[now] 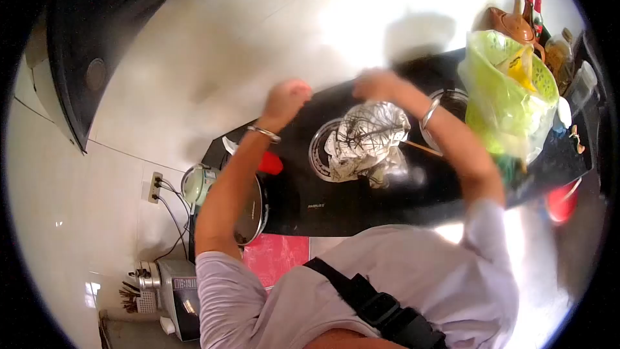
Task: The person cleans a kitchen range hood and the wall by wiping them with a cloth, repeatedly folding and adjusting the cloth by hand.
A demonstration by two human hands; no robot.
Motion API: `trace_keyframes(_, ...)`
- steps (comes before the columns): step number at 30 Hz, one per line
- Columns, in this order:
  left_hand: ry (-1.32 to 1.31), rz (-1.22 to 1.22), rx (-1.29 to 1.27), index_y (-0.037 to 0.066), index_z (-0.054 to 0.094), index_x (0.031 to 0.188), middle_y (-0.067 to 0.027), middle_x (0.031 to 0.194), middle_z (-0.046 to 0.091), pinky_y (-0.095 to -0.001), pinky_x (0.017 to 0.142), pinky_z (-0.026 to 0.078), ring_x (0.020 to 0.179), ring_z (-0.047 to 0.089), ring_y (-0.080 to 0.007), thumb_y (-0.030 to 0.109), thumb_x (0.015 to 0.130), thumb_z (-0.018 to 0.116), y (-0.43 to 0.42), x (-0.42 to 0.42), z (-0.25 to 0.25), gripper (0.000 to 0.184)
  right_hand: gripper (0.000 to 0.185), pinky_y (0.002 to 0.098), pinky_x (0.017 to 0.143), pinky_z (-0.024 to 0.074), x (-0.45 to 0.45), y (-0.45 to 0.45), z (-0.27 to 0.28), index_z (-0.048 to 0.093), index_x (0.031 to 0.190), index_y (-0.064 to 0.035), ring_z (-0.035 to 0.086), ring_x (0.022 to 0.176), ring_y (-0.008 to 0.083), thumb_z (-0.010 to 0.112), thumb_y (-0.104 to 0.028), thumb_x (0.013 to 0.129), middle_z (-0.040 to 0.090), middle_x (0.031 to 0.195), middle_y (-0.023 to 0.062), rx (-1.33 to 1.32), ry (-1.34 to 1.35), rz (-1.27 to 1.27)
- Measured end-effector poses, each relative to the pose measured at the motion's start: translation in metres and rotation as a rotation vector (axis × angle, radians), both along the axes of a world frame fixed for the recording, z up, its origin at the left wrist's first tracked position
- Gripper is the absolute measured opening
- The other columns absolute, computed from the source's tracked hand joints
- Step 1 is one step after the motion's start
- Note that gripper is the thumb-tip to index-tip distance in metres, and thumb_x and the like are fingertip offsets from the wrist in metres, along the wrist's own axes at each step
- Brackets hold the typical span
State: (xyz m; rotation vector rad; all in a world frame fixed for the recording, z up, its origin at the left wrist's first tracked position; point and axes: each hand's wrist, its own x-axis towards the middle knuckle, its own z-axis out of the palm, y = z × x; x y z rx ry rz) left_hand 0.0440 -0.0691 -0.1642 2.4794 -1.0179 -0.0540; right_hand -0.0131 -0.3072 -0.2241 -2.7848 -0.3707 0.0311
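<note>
Left hand and right hand appear blurred, upper centre; grip cannot be determined. Crumpled patterned cloth lies on the desk, mid-frame.

Head view: faces forward and steeply down
Surface: near, viewed from above its front edge

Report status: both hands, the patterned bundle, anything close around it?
Left hand and right hand apart, grip blurred. Crumpled patterned bundle on black cooktop, partly over a burner. Thin stick beside it; green bag farther right.
</note>
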Motion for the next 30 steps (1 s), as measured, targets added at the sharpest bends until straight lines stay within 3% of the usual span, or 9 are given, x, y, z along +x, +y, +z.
trace_keyframes(3,0.160,0.053,-0.055,0.003,0.063,0.080,-0.0109,0.075,0.064,-0.0305,0.065,0.047,0.069,0.060,-0.0194,0.021,0.076,0.061,-0.006,-0.014,-0.042,0.019,0.032,0.0401,0.075,0.0502,-0.015,0.017,-0.050,0.066,0.084,0.0005,0.062,0.085,0.0318,0.062,-0.031,0.077,0.064,0.089,0.0178,0.076,0.110,-0.016)
trace_keyframes(7,0.164,-0.016,-0.014,0.002,0.062,0.084,-0.0034,0.075,0.064,-0.0250,0.062,0.048,0.067,0.058,-0.0101,0.015,0.080,0.057,-0.016,-0.042,-0.051,0.015,0.016,0.0379,0.061,0.0498,-0.035,0.031,-0.102,0.063,0.076,-0.0028,0.062,0.072,0.0268,0.059,-0.018,0.074,0.060,0.068,0.0116,-0.081,-0.016,0.037)
trace_keyframes(11,0.234,0.013,-0.044,0.001,0.063,0.085,-0.0050,0.075,0.065,-0.0253,0.064,0.048,0.068,0.060,-0.0102,0.012,0.078,0.058,-0.015,-0.042,-0.067,0.014,0.017,0.0402,0.068,0.0510,-0.049,0.032,-0.106,0.065,0.085,-0.0048,0.064,0.082,0.0283,0.058,-0.014,0.073,0.065,0.086,0.0133,-0.020,0.038,-0.032)
trace_keyframes(17,0.242,0.021,-0.013,0.000,0.062,0.086,-0.0054,0.075,0.065,-0.0257,0.065,0.047,0.070,0.060,-0.0102,0.012,0.080,0.060,-0.016,-0.046,-0.072,0.014,0.018,0.0410,0.071,0.0502,-0.019,0.035,-0.204,0.065,0.089,-0.0074,0.063,0.087,0.0270,0.058,-0.016,0.075,0.065,0.089,0.0119,-0.096,0.002,-0.018)
trace_keyframes(21,0.213,0.018,-0.077,0.000,0.061,0.090,-0.0080,0.079,0.065,-0.0265,0.066,0.048,0.071,0.061,-0.0129,0.013,0.079,0.061,-0.013,-0.044,-0.071,0.017,0.018,0.0426,0.071,0.0490,-0.053,0.038,-0.111,0.065,0.088,-0.0081,0.062,0.085,0.0253,0.058,-0.014,0.073,0.063,0.087,0.0106,-0.025,0.108,-0.189)
trace_keyframes(22,0.153,0.015,-0.136,0.001,0.061,0.091,-0.0095,0.080,0.065,-0.0269,0.067,0.048,0.070,0.062,-0.0151,0.014,0.078,0.062,-0.012,-0.042,-0.073,0.019,0.013,0.0435,0.068,0.0474,-0.053,0.035,-0.100,0.063,0.081,-0.0069,0.061,0.080,0.0280,0.057,-0.015,0.072,0.061,0.082,0.0120,-0.022,-0.108,-0.186)
trace_keyframes(24,0.068,-0.006,-0.248,0.000,0.058,0.100,-0.0113,0.086,0.065,-0.0272,0.068,0.049,0.072,0.063,-0.0149,0.013,0.079,0.062,-0.012,-0.033,-0.075,0.025,0.009,0.0441,0.065,0.0455,-0.046,0.030,-0.073,0.058,0.074,-0.0053,0.059,0.075,0.0316,0.056,-0.013,0.071,0.059,0.079,0.0147,0.423,-0.499,-0.165)
trace_keyframes(26,0.201,0.013,-0.346,0.001,0.057,0.103,-0.0068,0.087,0.064,-0.0229,0.061,0.047,0.073,0.060,-0.0110,0.010,0.082,0.058,-0.022,-0.037,-0.054,0.023,0.005,0.0401,0.057,0.0430,-0.050,0.033,-0.025,0.053,0.074,-0.0034,0.055,0.060,0.0338,0.053,-0.008,0.076,0.056,0.065,0.0147,0.818,-0.425,-0.073)
trace_keyframes(30,0.334,0.041,-0.434,-0.001,0.054,0.107,-0.0031,0.081,0.060,-0.0197,0.056,0.046,0.067,0.055,-0.0081,0.008,0.087,0.051,-0.036,-0.040,0.001,0.023,0.007,0.0317,0.056,0.0422,-0.035,0.041,0.029,0.053,0.081,-0.0007,0.052,0.059,0.0209,0.052,-0.007,0.081,0.055,0.066,0.0110,1.014,-0.449,-0.013)
